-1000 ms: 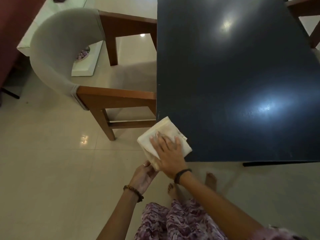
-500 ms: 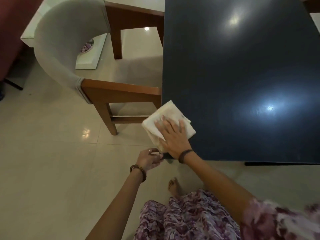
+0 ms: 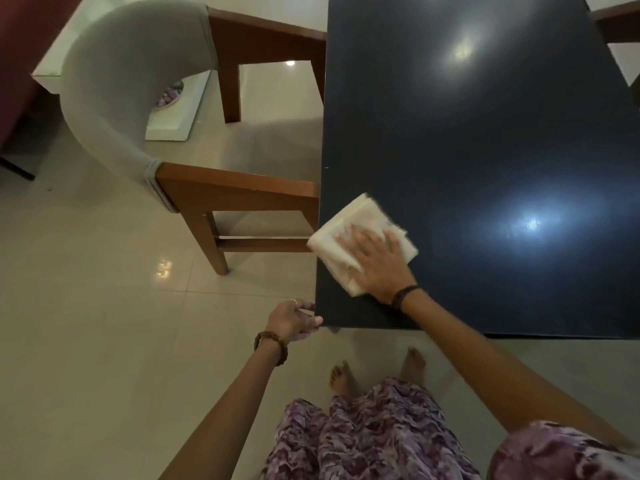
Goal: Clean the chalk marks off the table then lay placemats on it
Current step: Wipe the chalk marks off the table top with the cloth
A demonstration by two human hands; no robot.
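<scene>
White cloth (image 3: 360, 233) flat under my right hand (image 3: 379, 268) fingers, spread straight, pressing it on dark table (image 3: 485, 133) near corner. Left hand (image 3: 291, 320) fingers loosely curled, touching table corner.

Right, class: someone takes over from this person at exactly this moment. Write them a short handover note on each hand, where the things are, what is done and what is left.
Right hand: flat, fingers spread, pressing the folded cloth onto the dark table near its front left corner.
Left hand: at that corner's edge, fingers loosely curled, holding nothing that shows.
Chair: tucked against the table's left side.
Done: no clear chalk marks show on the visible tabletop, though glare hides parts.
Left: finish wiping and check the glare spots, then lay the placemats; none are in view.
</scene>
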